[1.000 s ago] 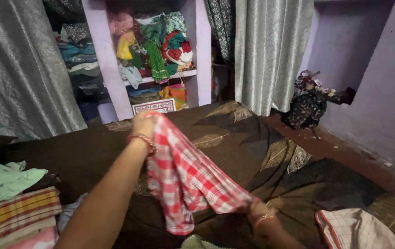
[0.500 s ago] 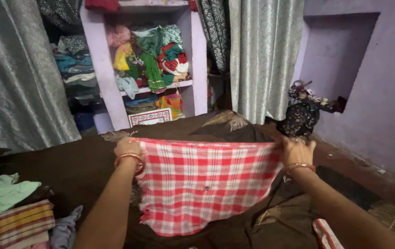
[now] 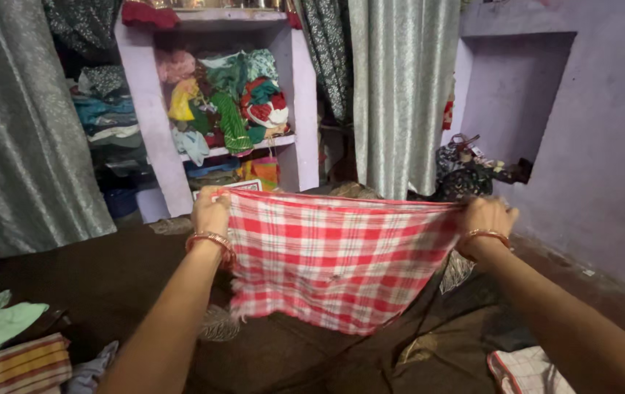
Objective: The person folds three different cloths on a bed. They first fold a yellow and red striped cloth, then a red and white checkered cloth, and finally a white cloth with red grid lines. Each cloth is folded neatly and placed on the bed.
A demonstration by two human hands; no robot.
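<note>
Above the brown bed, left hand (image 3: 210, 213) and right hand (image 3: 484, 217) grip a taut, seemingly fringed red-checked cloth (image 3: 334, 257).

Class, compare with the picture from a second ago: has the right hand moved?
Yes. The right hand has risen from low near the brown bedspread and swung out rightward, stretching the red checked cloth flat toward the purple wall.

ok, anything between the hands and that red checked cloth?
Nothing visible. The left hand and right hand each pinch a top corner of the red-and-white checked cloth, which hangs spread above the brown bedspread.
</note>
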